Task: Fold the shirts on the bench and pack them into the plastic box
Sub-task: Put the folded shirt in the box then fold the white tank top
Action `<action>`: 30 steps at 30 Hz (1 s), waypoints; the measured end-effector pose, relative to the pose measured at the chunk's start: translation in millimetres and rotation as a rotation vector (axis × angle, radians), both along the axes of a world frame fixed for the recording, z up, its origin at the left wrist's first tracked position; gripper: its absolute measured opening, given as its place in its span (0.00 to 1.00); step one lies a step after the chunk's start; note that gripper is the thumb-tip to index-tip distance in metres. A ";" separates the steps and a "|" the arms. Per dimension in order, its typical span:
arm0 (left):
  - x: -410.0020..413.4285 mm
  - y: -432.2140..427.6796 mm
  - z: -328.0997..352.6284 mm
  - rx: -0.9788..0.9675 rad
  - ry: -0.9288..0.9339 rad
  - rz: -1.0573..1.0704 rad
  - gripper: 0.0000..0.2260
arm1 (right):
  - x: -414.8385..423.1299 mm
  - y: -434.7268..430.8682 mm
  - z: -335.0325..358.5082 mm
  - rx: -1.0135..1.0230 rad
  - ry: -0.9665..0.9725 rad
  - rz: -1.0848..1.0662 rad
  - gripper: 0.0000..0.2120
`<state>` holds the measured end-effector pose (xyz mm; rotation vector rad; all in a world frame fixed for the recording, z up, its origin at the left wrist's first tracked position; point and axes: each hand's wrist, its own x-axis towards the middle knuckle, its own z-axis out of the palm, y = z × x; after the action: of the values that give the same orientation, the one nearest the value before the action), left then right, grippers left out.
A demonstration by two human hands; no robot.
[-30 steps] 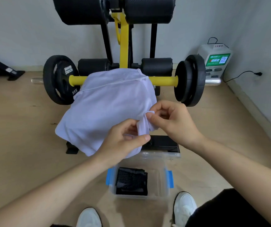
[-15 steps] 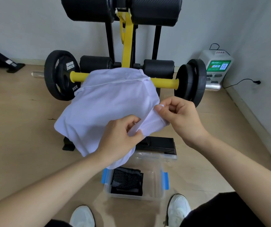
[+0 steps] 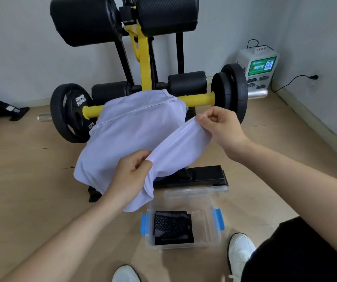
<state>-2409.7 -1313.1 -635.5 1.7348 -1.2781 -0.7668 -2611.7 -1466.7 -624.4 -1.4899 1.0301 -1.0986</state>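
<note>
Both hands pinch the white shirt's (image 3: 131,135) sleeve: left hand (image 3: 130,176) near, right hand (image 3: 222,129) far, its length stretched diagonally between them.

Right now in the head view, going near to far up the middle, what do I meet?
White shoes → plastic box with a folded black shirt inside → black bench base → white shirt pinched by the left hand and right hand → yellow bar → black roller pads.

A pale lilac fabric shirt (image 3: 131,137) is draped over the bench. A folded black mesh shirt (image 3: 172,226) is laid inside the clear plastic box (image 3: 208,239).
</note>
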 end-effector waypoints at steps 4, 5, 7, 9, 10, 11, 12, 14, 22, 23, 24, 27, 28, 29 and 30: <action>2.9 1.0 4.2 -0.018 0.153 -0.043 0.18 | -2.7 -6.0 -4.9 0.082 0.014 0.057 0.08; 3.5 1.6 4.9 -0.043 0.134 -0.058 0.18 | -2.8 -5.8 -5.7 0.094 0.013 0.065 0.08; 4.7 2.1 8.1 -0.077 0.037 -0.070 0.10 | -2.6 -5.8 -5.9 0.087 0.039 0.056 0.08; 10.1 1.2 9.6 -0.100 -0.085 -0.055 0.01 | -4.0 -6.7 -5.1 0.080 0.059 0.035 0.09; 14.1 2.2 9.3 -0.117 -0.163 -0.035 0.03 | -4.9 -7.6 -4.8 0.083 0.057 0.028 0.08; 18.1 3.8 9.7 -0.130 -0.256 -0.017 0.05 | -5.7 -8.5 -4.3 0.088 0.051 0.024 0.08; 21.8 5.4 11.1 -0.141 -0.348 0.000 0.05 | -5.9 -9.7 -4.2 0.093 0.043 0.017 0.08; 28.7 9.0 14.0 -0.158 -0.472 0.024 0.04 | -5.6 -12.8 -4.9 0.110 0.011 -0.010 0.07; 52.2 5.6 32.6 0.032 -0.066 0.066 0.03 | 6.2 -30.9 -14.1 0.158 -0.004 -0.061 0.08; 54.2 4.4 36.4 0.028 -0.016 0.083 0.03 | 9.1 -33.5 -15.0 0.160 0.002 -0.071 0.08; 55.8 2.3 40.3 0.004 0.024 0.113 0.03 | 12.4 -36.0 -15.7 0.167 0.000 -0.075 0.08; 62.1 -12.6 52.9 -0.074 0.109 0.185 0.03 | 23.7 -45.4 -15.1 0.190 -0.064 -0.061 0.08; 65.2 -20.7 57.0 -0.077 0.143 0.196 0.04 | 27.5 -49.5 -14.3 0.193 -0.080 -0.057 0.08; 69.7 -30.1 60.4 -0.071 0.186 0.203 0.05 | 31.3 -53.3 -13.0 0.200 -0.088 -0.055 0.08; 75.7 -40.5 63.2 -0.058 0.227 0.207 0.06 | 34.9 -57.3 -11.7 0.208 -0.094 -0.059 0.07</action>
<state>-2334.0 -1353.7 -572.3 1.6502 -0.9436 -0.7734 -2576.9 -1523.9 -636.1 -1.2380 1.0934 -1.0585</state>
